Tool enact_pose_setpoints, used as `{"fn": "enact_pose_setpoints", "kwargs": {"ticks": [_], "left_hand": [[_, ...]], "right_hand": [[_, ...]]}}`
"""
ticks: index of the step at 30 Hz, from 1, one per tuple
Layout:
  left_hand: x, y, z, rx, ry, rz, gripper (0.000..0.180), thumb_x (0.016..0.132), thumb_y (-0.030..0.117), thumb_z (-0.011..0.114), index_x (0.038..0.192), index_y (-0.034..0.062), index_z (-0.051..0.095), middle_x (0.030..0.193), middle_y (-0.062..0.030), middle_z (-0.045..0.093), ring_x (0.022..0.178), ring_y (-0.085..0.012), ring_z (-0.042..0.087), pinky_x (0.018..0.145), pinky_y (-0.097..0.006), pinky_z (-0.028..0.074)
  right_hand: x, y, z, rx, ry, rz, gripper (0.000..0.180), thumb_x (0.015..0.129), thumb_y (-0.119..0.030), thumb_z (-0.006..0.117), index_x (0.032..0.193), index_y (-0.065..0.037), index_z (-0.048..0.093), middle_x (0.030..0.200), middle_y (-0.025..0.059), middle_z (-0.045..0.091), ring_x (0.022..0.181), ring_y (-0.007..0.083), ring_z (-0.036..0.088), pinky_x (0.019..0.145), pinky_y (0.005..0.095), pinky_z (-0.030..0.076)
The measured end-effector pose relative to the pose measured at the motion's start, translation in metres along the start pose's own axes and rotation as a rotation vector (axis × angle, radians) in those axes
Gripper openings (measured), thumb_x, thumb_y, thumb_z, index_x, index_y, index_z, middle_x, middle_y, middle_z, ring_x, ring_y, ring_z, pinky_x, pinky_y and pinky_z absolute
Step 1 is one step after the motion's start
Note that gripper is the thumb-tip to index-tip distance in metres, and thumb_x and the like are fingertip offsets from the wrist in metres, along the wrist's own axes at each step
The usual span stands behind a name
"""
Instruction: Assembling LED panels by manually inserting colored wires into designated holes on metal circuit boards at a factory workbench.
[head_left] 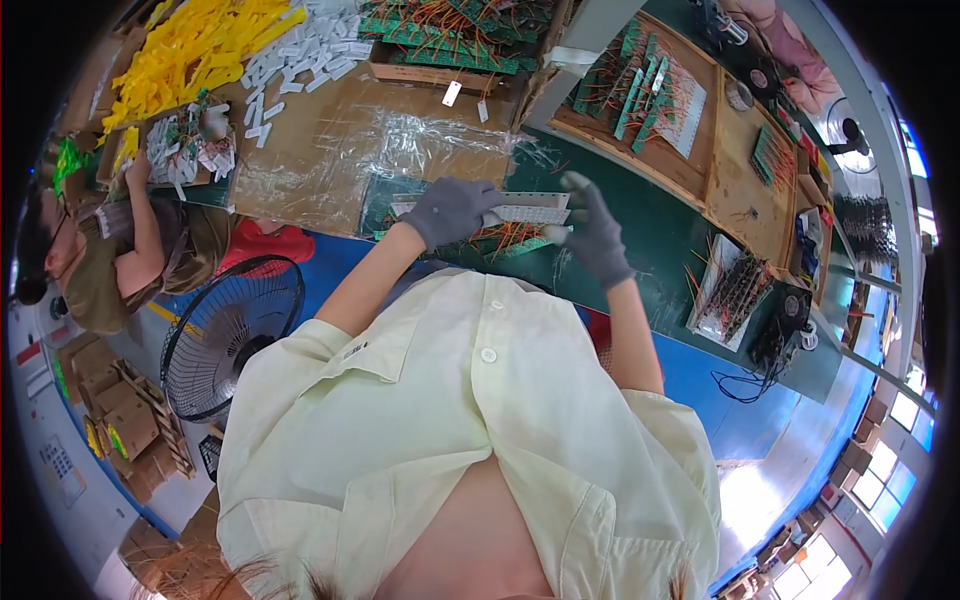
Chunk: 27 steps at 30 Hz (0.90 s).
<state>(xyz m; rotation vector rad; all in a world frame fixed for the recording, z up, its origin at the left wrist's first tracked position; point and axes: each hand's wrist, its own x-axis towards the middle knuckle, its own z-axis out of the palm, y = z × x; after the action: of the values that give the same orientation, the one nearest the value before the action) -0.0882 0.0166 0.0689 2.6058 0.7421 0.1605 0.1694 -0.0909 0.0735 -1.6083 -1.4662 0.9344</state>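
Observation:
Both hands wear grey gloves. My left hand [455, 212] is closed on a long, pale, perforated strip [530, 208], which lies crosswise before my chest. Its kind is not clear, and the glove covers its middle. Beside the strip's right end, my right hand [597, 235] has thumb and fingers apart, with nothing visible between them. Just under the strip, on my side of it, green circuit boards with orange wires [510, 240] lie on the green bench top [640, 250], partly hidden by the strip and my left hand.
Stacked wired boards [450, 45] stand at the back, beside white pieces [305, 50] and yellow parts [190, 60]. A wooden tray [690, 185] holds more boards at right. At left are a black fan [215, 340] and a co-worker's arm [147, 225]. Wired parts [735, 290] lie far right.

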Motion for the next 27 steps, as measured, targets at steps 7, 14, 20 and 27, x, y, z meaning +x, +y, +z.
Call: {"fn": "enact_pose_setpoints", "kwargs": {"ticks": [7,14,20,27], "left_hand": [[-0.005,0.003,0.024,-0.181,0.126,-0.006,0.029,0.090,0.031,0.066,0.116,0.0188,0.062,0.102,-0.0085,0.070,0.082,-0.0316,0.069,0.071,-0.042,0.055],[-0.002,0.025,0.010,-0.210,0.026,-0.269,0.042,0.089,0.028,0.069,0.130,0.0226,0.058,0.097,-0.0115,0.072,0.086,-0.0332,0.070,0.073,-0.043,0.056],[-0.007,0.010,0.041,-0.314,0.109,-0.226,0.036,0.088,0.026,0.066,0.123,0.0206,0.062,0.106,-0.0109,0.072,0.091,-0.0334,0.069,0.078,-0.043,0.055],[0.007,0.012,0.044,-0.423,0.088,-0.339,0.027,0.088,0.021,0.063,0.115,0.0156,0.066,0.101,-0.0148,0.072,0.092,-0.0357,0.068,0.079,-0.045,0.053]], "right_hand": [[-0.013,0.045,0.046,0.167,0.157,0.153,0.067,0.086,-0.020,0.078,0.144,-0.012,0.046,0.124,0.0098,0.066,0.105,0.0172,0.065,0.092,0.0324,0.052],[-0.004,0.067,0.039,0.235,0.052,0.152,0.030,0.099,-0.023,0.063,0.122,-0.005,0.063,0.100,0.0053,0.068,0.089,0.0107,0.060,0.082,0.0277,0.050],[0.002,0.062,0.042,0.340,-0.007,0.113,0.023,0.102,-0.021,0.058,0.115,-0.003,0.065,0.097,0.0029,0.067,0.088,0.0086,0.057,0.080,0.0260,0.049],[0.010,0.055,0.046,0.496,0.023,0.108,0.026,0.104,-0.016,0.053,0.125,-0.004,0.061,0.105,0.0026,0.067,0.094,0.0086,0.058,0.084,0.0252,0.048]]}}
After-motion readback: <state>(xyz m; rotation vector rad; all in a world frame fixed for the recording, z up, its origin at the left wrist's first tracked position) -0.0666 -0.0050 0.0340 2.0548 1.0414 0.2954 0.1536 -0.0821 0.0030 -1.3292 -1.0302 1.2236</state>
